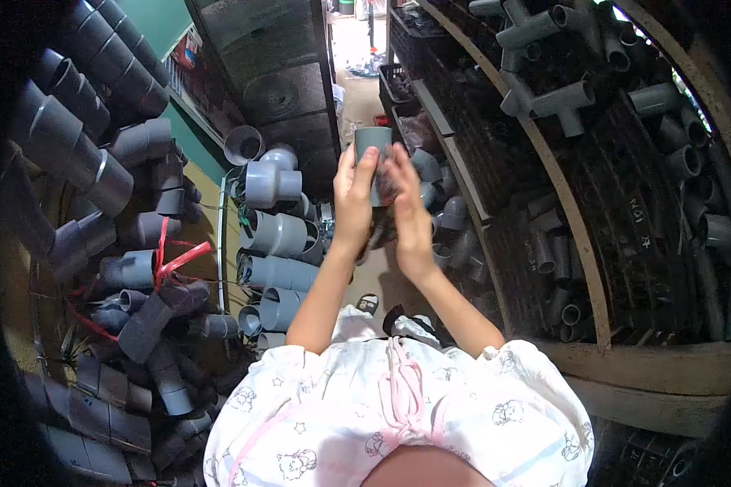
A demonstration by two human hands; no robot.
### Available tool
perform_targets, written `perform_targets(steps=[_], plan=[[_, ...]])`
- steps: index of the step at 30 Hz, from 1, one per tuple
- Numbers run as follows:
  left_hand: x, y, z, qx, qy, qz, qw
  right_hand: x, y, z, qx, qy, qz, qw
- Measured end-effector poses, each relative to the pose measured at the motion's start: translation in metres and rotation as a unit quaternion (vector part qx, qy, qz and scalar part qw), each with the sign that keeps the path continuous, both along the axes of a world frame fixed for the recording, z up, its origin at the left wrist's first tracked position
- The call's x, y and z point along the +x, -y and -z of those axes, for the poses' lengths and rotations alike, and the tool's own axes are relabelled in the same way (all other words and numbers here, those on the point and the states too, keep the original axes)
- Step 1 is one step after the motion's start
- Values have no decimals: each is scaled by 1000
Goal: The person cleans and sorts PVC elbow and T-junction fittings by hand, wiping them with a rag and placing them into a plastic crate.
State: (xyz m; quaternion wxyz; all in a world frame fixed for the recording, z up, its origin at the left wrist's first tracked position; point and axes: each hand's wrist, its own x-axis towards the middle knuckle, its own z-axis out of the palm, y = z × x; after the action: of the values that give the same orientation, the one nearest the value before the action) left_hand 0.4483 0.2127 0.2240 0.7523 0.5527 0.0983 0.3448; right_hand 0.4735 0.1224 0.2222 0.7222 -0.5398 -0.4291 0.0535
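A grey-green plastic pipe fitting [374, 138] stands upright in front of me at the middle of the view. My left hand [352, 203] is closed around its left side, thumb lying across the front. On the other side is my right hand [412, 227], fingers stretched out and blurred by motion, right beside the fitting's wall. The fitting's lower part is partly hidden between the two palms. Something dark [381, 231] shows below it, between my wrists.
Large grey pipe fittings [273, 233] are stacked along the left wall, some with red string [183, 258]. Dark crates [536, 272] with smaller fittings line the right, behind a wooden beam [573, 231]. Tee fittings [562, 101] lie at upper right. A narrow aisle leads towards a bright doorway [365, 49].
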Motion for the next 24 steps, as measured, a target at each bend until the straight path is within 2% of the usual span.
perform_targets(steps=[3, 6, 8, 9, 11, 13, 15, 19, 22, 23, 24], plan=[[5, 9, 20, 87, -37, -33, 995, 8, 3, 17, -6, 1, 46, 999], [2, 32, 42, 36, -45, 17, 998, 29, 4, -6, -10, -84, 64, 994], [6, 34, 42, 13, -41, 40, 998, 47, 5, 6, -18, -45, 87, 995], [8, 28, 42, 18, -71, 20, 997, 44, 7, 22, -25, 0, 92, 995], [18, 18, 47, -33, -9, -2, 999, 22, 12, 40, -48, 72, 96, 992], [10, 24, 30, -57, -15, 7, 998, 10, 16, 48, -48, 109, 100, 988], [5, 31, 32, -39, -38, 23, 998, 22, 17, 37, -17, 32, 55, 998], [1, 38, 28, -131, -61, 53, 988, 43, 16, 3, 24, -23, 53, 998], [11, 28, 22, -176, -28, 22, 984, 35, 14, 25, 7, 24, 83, 996], [9, 20, 23, -180, -26, 46, 982, 28, 15, 33, 1, 44, 90, 995], [12, 20, 21, -166, -26, 12, 986, 21, 17, 40, -6, 63, 96, 993]])
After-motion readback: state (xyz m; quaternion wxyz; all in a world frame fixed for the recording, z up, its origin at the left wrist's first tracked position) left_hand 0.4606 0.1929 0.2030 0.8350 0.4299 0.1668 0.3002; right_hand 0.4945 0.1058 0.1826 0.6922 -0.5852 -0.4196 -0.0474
